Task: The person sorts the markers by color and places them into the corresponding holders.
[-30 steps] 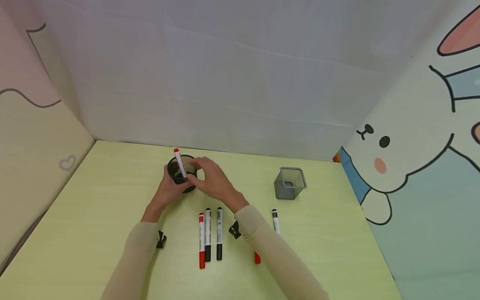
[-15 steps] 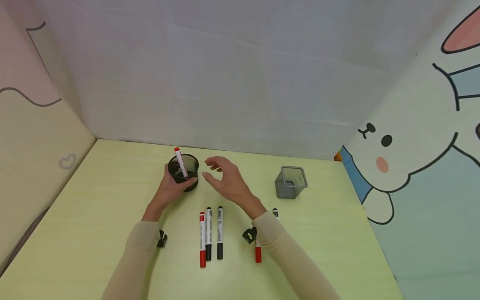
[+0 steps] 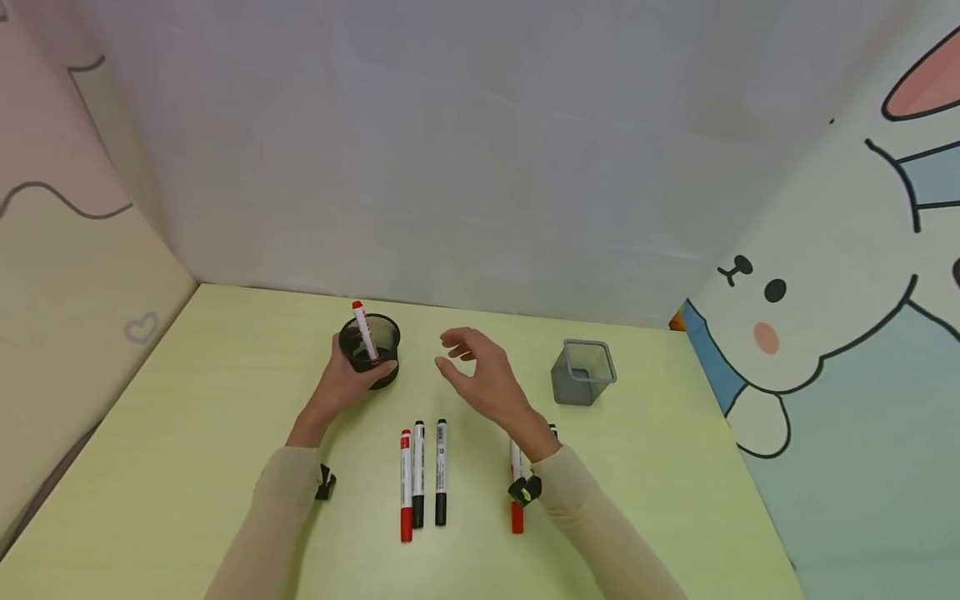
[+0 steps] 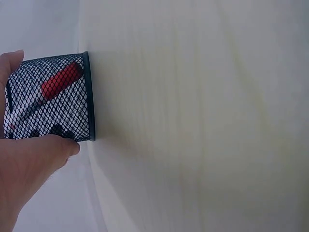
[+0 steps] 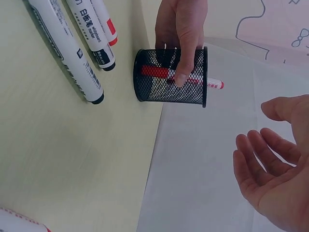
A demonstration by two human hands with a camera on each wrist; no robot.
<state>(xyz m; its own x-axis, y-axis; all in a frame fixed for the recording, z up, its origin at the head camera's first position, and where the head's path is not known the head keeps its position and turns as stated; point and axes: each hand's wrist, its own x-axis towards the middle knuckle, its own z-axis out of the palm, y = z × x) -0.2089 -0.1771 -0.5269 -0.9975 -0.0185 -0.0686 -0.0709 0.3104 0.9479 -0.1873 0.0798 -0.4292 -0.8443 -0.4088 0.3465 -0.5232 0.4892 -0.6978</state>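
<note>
My left hand (image 3: 345,379) grips a round black mesh pen holder (image 3: 384,333), thumb on the near side and fingers behind it. Inside leans a red whiteboard marker (image 3: 365,329), its white-and-red end sticking out above the rim; the red cap (image 4: 60,81) shows through the mesh near the bottom. My right hand (image 3: 483,375) hovers to the right of the holder, apart from it, holding nothing. Its fingers (image 5: 258,159) are loosely bent, with the thumb held away from them.
Near the table's middle lie a red marker (image 3: 406,483) and two black markers (image 3: 418,475). Another red marker (image 3: 517,517) and a black one (image 3: 553,430) are partly hidden by my right arm. A square grey mesh holder (image 3: 583,375) stands at the right.
My right hand has let go of the red marker, which now leans in the black holder, and has moved away to the right. My left hand keeps its grip on the holder.
</note>
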